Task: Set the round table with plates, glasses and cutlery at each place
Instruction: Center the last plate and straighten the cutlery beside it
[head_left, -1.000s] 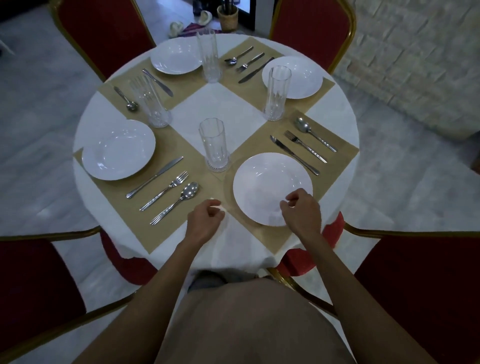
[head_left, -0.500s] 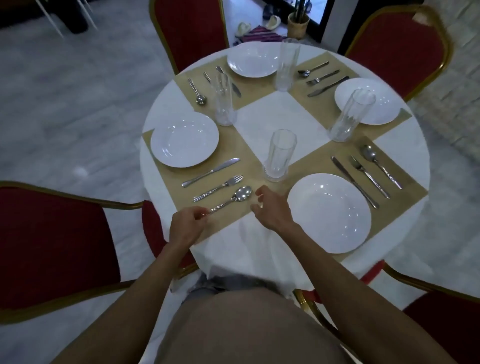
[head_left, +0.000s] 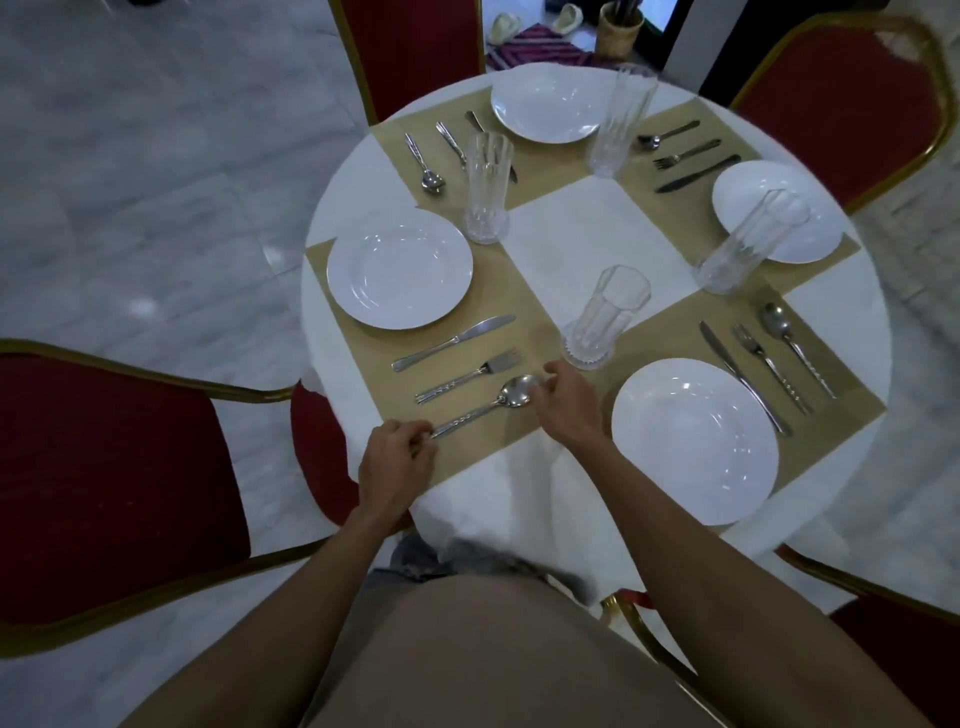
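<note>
The round white table (head_left: 582, 244) carries several tan placemats, each with a white plate, a tall glass and cutlery. On the near left mat lie a knife (head_left: 452, 343), a fork (head_left: 467, 375) and a spoon (head_left: 485, 405) beside a plate (head_left: 399, 267). My left hand (head_left: 397, 462) pinches the spoon's handle end. My right hand (head_left: 563, 402) touches the spoon's bowl with curled fingertips. A glass (head_left: 602, 318) stands just beyond my right hand, and the near right plate (head_left: 693, 441) lies to its right.
Red chairs with gold frames ring the table: one at near left (head_left: 104, 467), one at far left (head_left: 410, 47), one at far right (head_left: 841, 88), one at near right (head_left: 893, 654). Grey marble floor (head_left: 130, 182) lies to the left.
Both hands left the near right plate and moved to the left place's spoon. My view swung left, so the table now sits right of centre.
</note>
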